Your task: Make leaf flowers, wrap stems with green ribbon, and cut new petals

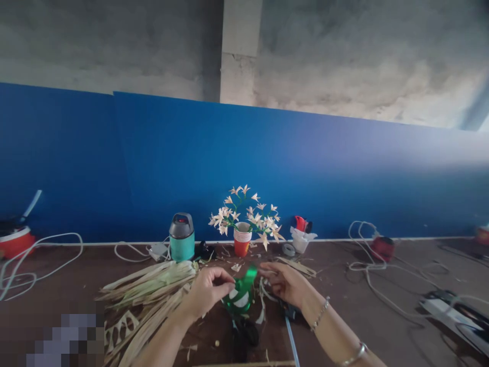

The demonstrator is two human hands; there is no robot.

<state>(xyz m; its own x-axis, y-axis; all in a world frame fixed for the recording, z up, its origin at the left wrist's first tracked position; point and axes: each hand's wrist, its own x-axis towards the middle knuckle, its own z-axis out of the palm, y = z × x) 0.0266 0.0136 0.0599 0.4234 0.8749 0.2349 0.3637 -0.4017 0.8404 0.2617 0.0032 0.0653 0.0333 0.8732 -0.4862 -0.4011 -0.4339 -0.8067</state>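
Note:
My left hand (211,291) is closed in a pinch, thumb and forefinger meeting at the edge of some glossy green tape (250,275). What lies between those fingertips is too small to tell. Facing it, my right hand (286,284) has its fingers pressed together close to the tape's raised, blurred strip; whether they grip it is unclear. Below the hands sits a green roll with white patches (240,302). Black-handled scissors (244,334) lie just under it. Left of my left hand spreads a bundle of dry, pale husk strips (153,285).
Behind the hands, pale artificial flowers (263,221) surround stacked paper cups (241,247). A teal pot (182,244) stands left of them, a white container (301,240) right. A glue gun (289,310) is partly under my right hand. White cables (369,275) cross the table's right side.

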